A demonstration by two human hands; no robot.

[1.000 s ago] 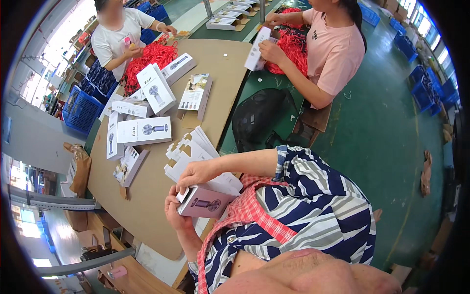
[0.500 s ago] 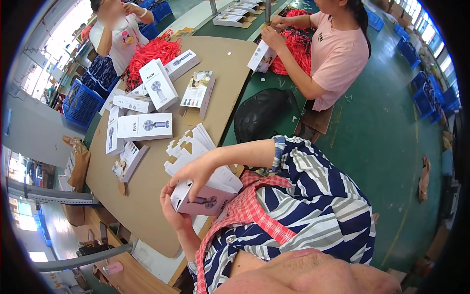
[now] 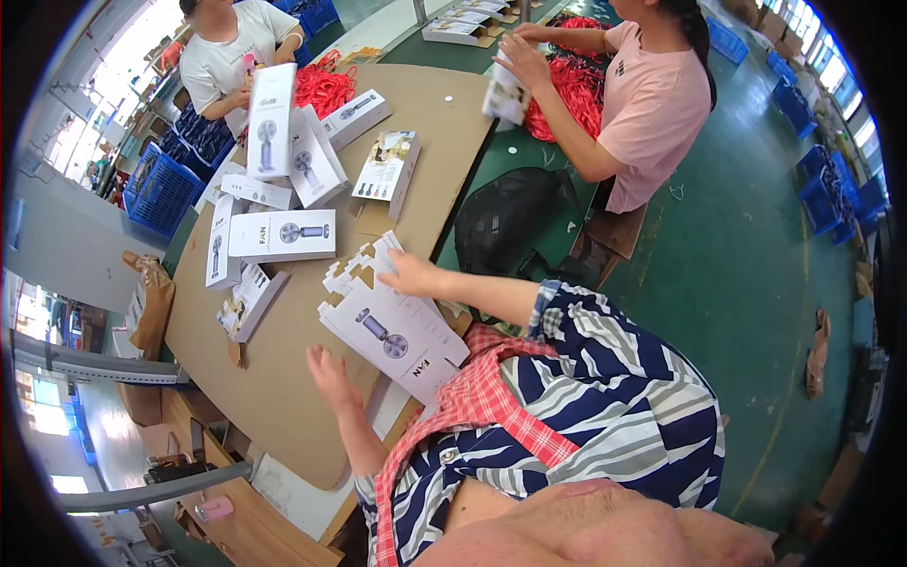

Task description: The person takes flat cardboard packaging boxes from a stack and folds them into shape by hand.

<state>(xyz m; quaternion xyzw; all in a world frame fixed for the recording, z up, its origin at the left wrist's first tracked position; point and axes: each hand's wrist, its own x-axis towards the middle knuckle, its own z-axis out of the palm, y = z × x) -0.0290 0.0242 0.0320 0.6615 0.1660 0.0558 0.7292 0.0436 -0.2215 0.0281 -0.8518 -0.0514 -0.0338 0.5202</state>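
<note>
A stack of flattened fan boxes [image 3: 387, 331], white with a fan picture, leans at the table's near edge against my apron. My right hand [image 3: 412, 274] is at the upper edge of this stack, its thumb over the front of a flat box and its other fingers partly hidden. My left hand [image 3: 333, 380] is raised left of the stack, fingers apart and holding nothing. Farther off lies a pile of made-up fan boxes [image 3: 282, 236]. One white fan box [image 3: 271, 123] stands steeply on top of it, near a co-worker's hand [image 3: 238, 97].
The brown board tabletop [image 3: 283, 397] spreads ahead of me. A box with an open flap [image 3: 387, 170] stands on it. Beyond the right edge lies a black bag [image 3: 515, 222]. A co-worker in pink [image 3: 652, 104] handles a box beside red straps [image 3: 576, 104]. Blue crates [image 3: 161, 194] stand far left.
The folded box between my hands has left them. My right hand has moved up to the flat boxes; my left has opened. Another box now stands on the pile, where the far co-worker's hand has come down.
</note>
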